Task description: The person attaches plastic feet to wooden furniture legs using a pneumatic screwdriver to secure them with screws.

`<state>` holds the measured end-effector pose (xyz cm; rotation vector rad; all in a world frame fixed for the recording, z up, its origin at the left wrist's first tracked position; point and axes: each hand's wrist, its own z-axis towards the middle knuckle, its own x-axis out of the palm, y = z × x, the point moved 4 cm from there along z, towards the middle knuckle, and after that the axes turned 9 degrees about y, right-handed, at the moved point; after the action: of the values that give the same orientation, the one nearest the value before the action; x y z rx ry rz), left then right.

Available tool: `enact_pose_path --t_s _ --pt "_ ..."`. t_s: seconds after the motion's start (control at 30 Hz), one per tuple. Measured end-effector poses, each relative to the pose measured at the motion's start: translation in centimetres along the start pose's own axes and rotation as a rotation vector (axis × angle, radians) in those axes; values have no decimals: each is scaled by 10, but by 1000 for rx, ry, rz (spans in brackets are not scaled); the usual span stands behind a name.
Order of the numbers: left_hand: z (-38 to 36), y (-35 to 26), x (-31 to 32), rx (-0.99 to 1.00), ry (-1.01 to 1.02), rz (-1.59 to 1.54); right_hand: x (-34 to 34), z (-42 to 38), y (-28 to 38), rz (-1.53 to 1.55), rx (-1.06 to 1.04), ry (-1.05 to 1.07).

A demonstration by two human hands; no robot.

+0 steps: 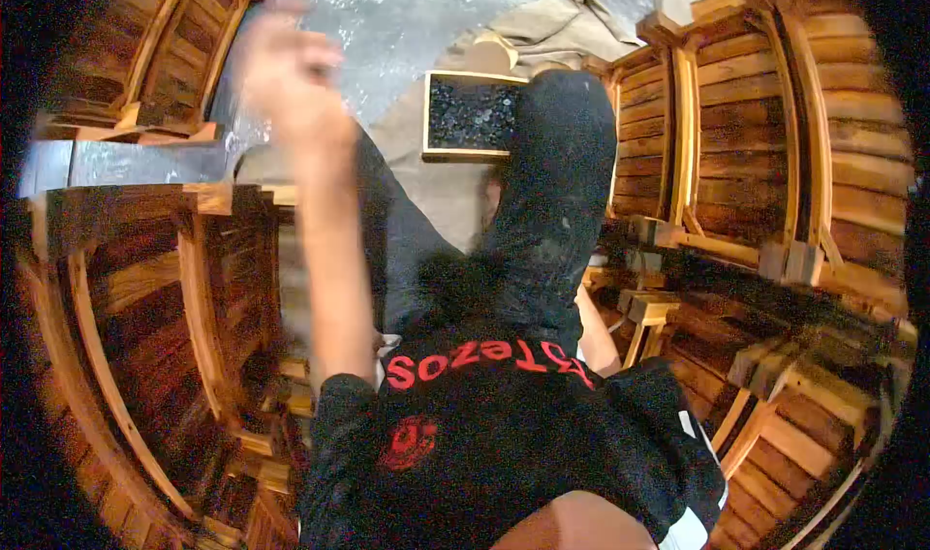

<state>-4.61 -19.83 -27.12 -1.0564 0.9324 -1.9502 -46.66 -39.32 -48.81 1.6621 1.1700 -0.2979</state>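
Observation:
My left hand [291,61] is raised at the upper left, over the grey floor, with the forearm stretched forward. Motion smears its fingers, and I cannot tell whether they hold anything. To its right, a shallow wooden box [427,114] with a light rim lies on the cloth, filled with many small dark pieces [475,114]. My knee in dark trousers [567,134] overlaps the box's right side. Only a piece of my right forearm [596,332] shows beside my hip; the right hand is out of sight.
Slatted wooden furniture [746,114] stands close on the right, and more wooden pieces [145,327] rise on the left. A brown cloth [562,27] covers part of the wet-looking grey floor [387,17]. A round tan object [492,54] lies behind the box.

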Motion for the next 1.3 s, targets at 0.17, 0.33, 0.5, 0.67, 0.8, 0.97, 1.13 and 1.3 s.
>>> enact_pose_path --t_s 0.17,0.33,0.5,0.67,0.8,0.97,1.13,1.3 --pt "-158 249 23 -1108 -68 -381 5 44 9 -152 -87 69" --pt "-208 290 47 -1360 -285 -434 16 92 17 -305 -191 135" --pt "-193 312 58 -1312 -413 -240 38 138 25 -442 -295 182" --pt "-192 312 67 -1128 -196 -65 52 178 21 -555 -434 176" --pt "-207 336 74 -1091 -136 -69 47 186 19 -583 -533 173" --pt "-224 358 64 -1135 -104 -137 51 194 21 -612 -621 197" --pt "-226 406 54 -1082 -48 -48 73 214 21 -630 -725 176" --pt "-212 391 104 -1083 27 -487 97 232 26 -605 -737 110"
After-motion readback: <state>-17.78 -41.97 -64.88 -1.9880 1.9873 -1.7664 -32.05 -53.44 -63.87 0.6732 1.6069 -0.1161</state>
